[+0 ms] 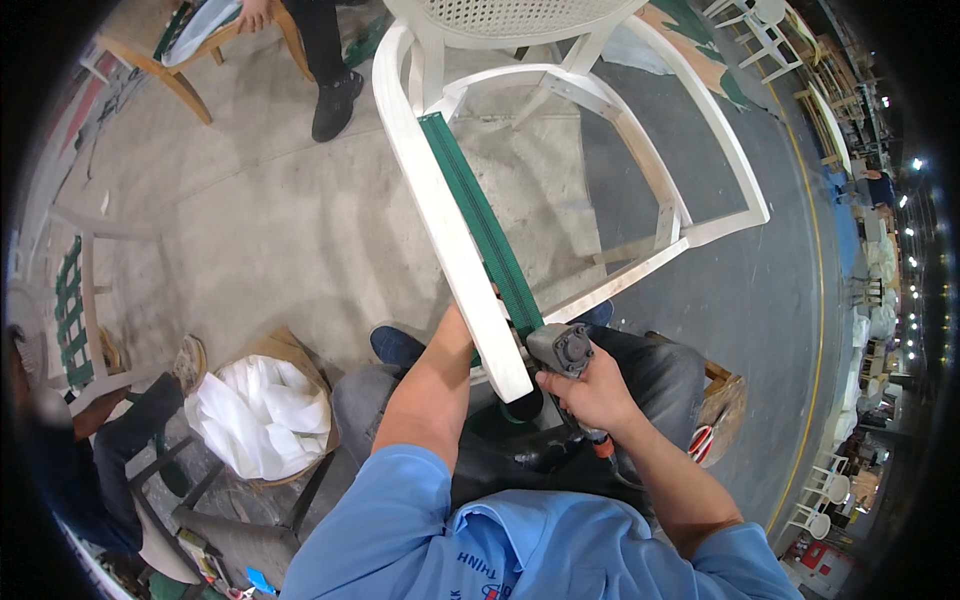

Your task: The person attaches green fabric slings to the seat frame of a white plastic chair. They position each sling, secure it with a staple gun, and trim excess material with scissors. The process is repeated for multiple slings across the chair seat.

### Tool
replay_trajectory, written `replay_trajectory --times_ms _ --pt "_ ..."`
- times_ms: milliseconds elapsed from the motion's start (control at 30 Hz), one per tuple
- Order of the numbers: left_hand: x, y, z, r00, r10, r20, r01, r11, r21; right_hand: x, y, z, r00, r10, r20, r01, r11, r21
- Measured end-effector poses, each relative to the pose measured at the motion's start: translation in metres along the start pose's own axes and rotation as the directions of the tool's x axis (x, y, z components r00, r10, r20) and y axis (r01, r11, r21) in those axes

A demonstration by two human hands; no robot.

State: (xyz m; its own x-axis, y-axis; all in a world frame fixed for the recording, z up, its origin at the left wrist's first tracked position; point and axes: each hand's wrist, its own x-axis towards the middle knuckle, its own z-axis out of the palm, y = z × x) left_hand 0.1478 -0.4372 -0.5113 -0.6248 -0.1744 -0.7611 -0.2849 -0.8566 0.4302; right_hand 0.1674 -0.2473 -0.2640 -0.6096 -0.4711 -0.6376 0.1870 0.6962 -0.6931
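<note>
So I'm watching a person work on a white wooden chair frame with a woven cane backrest [400,115], tipped over their lap above the concrete floor [270,200]. A dark green striped webbing strap [474,215] runs along the inside of one thick side rail [447,235]. Right hand [600,388] is wrapped round a chunky grey metal power tool with an orange-red fitting [562,350], its head right at the strap's near end. Left hand [459,325] goes behind the rail, mostly hidden, so can't tell how it's gripping; the hands sit apart. For writing, there's dark lettering on the chest of the blue collared shirt [390,525], and I can't make out any on the tool.
</note>
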Motion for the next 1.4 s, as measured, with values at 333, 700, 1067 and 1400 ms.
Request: replay_trajectory --times_ms 333,700,1067,1400 --pt "-0.021 0.001 -0.022 0.995 0.039 -0.091 0.008 0.882 0.471 -0.094 0.011 -0.090 0.990 -0.021 -0.138 0.061 0.953 0.295" --pt "-0.144 -0.099 0.009 0.977 -0.140 -0.161 0.210 0.505 0.837 -0.144 0.060 -0.130 0.977 -0.165 -0.133 0.208 0.864 0.459" --pt "-0.169 -0.134 0.048 0.972 0.161 -0.172 -0.040 0.832 0.554 -0.169 0.088 -0.141 0.957 -0.269 -0.105 0.283 0.804 0.523" --pt "-0.324 -0.055 0.084 0.922 0.220 0.318 -0.350 0.825 0.445 -0.147 0.077 -0.137 0.958 -0.284 -0.042 0.272 0.853 0.444"
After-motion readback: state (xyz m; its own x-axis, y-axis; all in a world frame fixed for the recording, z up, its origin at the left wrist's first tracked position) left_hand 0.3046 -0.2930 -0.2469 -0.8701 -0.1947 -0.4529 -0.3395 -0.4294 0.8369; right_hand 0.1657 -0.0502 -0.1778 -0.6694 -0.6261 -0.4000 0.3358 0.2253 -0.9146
